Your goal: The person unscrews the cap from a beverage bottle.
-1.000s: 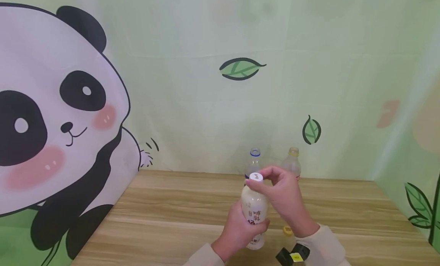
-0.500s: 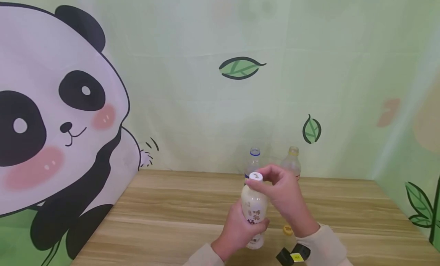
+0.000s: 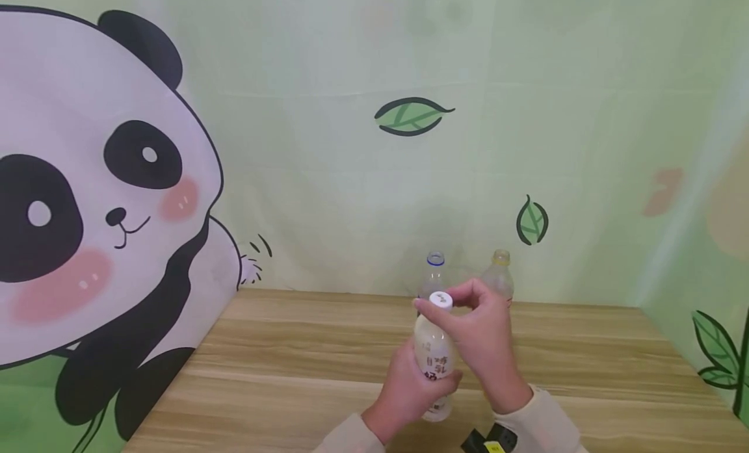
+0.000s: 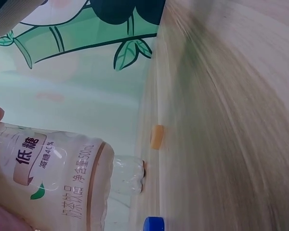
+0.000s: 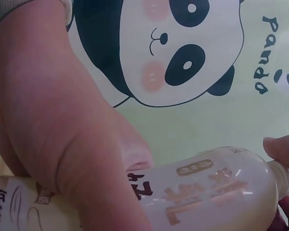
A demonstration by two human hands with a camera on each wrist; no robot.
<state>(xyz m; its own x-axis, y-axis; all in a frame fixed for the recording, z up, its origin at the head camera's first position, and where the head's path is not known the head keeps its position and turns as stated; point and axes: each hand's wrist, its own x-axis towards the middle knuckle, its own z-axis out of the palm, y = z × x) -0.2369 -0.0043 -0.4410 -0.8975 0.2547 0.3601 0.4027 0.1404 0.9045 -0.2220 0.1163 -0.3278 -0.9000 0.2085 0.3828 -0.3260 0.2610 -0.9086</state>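
Observation:
A bottle of cream-coloured drink [image 3: 432, 349] stands nearly upright between both hands, its printed label partly covered. My left hand [image 3: 408, 387] grips the lower body, fingers and thumb wrapped round it. The white cap [image 3: 441, 300] is pinched at its side by the thumb and fingers of my right hand [image 3: 486, 339]. In the left wrist view, the bottle's base [image 4: 98, 185] hangs apart from the tabletop. The right wrist view shows the bottle's shoulder [image 5: 245, 187] and my right thumb [image 5: 284, 147] at the neck; the cap is mostly hidden there.
Two clear uncapped bottles stand behind the hands, one with a blue neck ring [image 3: 435, 260], one with a yellow ring [image 3: 500, 258]. An orange-yellow cap [image 4: 156, 137] and a blue cap [image 4: 154, 224] lie on the wooden table [image 3: 292, 355]. A panda-printed cloth [image 3: 328, 199] hangs behind.
The print on the white cap has turned, and my right hand has rotated with it. The bottle has shifted slightly right. My right forearm now hides the yellow cap in the head view.

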